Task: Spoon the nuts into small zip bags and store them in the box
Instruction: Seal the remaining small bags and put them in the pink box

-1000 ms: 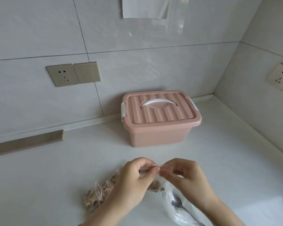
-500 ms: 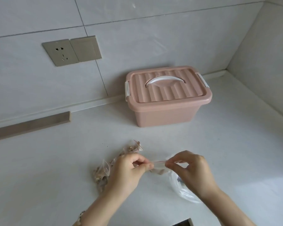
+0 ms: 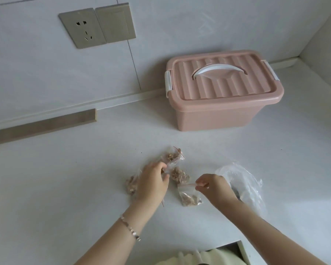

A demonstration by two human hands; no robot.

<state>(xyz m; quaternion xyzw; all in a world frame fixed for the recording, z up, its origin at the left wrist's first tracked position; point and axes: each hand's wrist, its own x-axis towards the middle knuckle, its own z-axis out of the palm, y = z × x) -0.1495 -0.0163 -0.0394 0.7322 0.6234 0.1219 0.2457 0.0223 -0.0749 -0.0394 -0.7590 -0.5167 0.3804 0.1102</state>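
My right hand (image 3: 212,185) pinches the red-striped top of a small zip bag of nuts (image 3: 188,197) that lies on the white counter. My left hand (image 3: 153,181) is over the pile of filled zip bags and grips the edge of one bag (image 3: 173,158). Another filled bag (image 3: 180,175) lies between my hands, and one more (image 3: 131,185) shows to the left of my left hand. The pink box (image 3: 218,100) stands at the back by the wall, its lid shut and its white handle flat. No spoon is visible.
A large crumpled clear plastic bag (image 3: 243,184) lies just right of my right hand. A wall socket and switch (image 3: 96,27) sit above the counter. A wooden strip (image 3: 42,125) runs along the wall at left. The counter's front edge has a cut-out (image 3: 237,251) near me.
My hands have parted: the right hand now pinches the small bag alone and has lowered it onto the counter, while the left hand has moved left onto the pile. The camera has tilted down.
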